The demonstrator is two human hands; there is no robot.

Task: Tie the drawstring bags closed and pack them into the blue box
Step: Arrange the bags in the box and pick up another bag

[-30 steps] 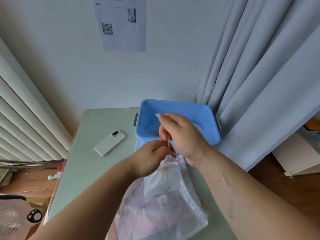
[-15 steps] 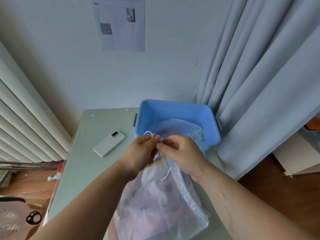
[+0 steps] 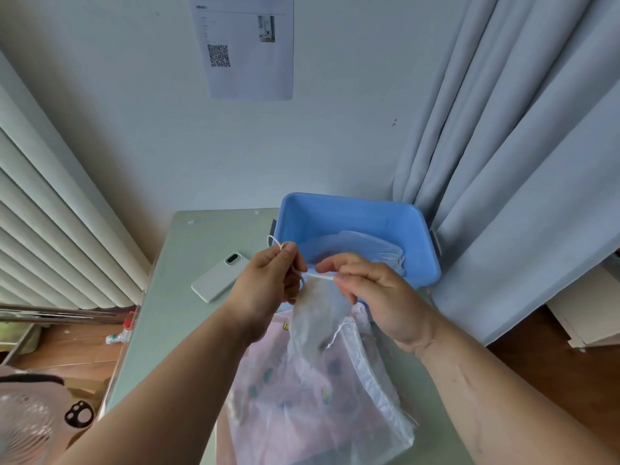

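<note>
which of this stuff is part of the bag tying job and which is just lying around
Job: sheer bag, its white cord pinched by left hand and right hand, pile of bags, blue box.
Lying about: white phone, QR sheet, fan, curtain.

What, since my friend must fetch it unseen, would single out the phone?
Find the green table under the wall poster. On it, left of the blue box, lies the phone. It is the only flat white slab there, face down with its camera lens showing, unlike the soft bags.
</note>
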